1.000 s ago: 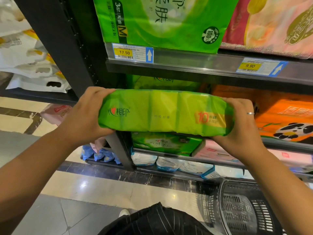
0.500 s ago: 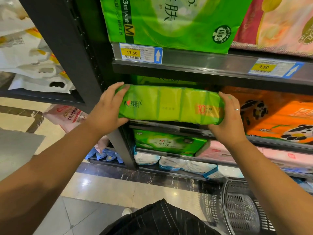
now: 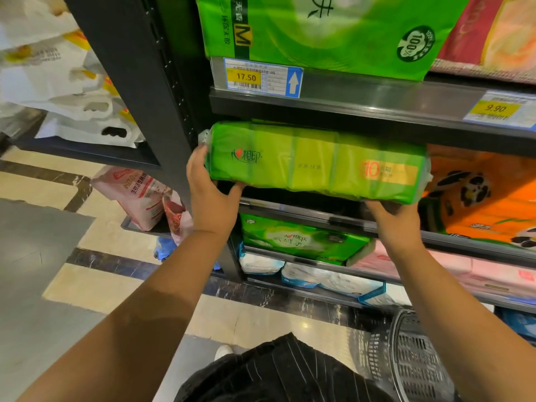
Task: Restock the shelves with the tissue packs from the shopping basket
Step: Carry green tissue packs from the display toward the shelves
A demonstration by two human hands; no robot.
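A long green tissue pack (image 3: pixel 316 163) lies level in the mouth of the second shelf (image 3: pixel 319 216), just under the upper shelf's rail. My left hand (image 3: pixel 210 195) grips its left end, thumb under the pack. My right hand (image 3: pixel 396 219) holds it from below at the right end; its fingers are hidden under the pack. The black shopping basket (image 3: pixel 417 364) stands on the floor at the bottom right; I cannot see inside it.
An orange panda pack (image 3: pixel 481 198) sits right of the green pack. Larger green and pink packs fill the shelf above. A black upright (image 3: pixel 150 91) frames the left side. More packs lie on the lower shelves.
Both hands have carried the green pack up and forward into the shelf opening. The right hand has slid from the pack's end to its underside.
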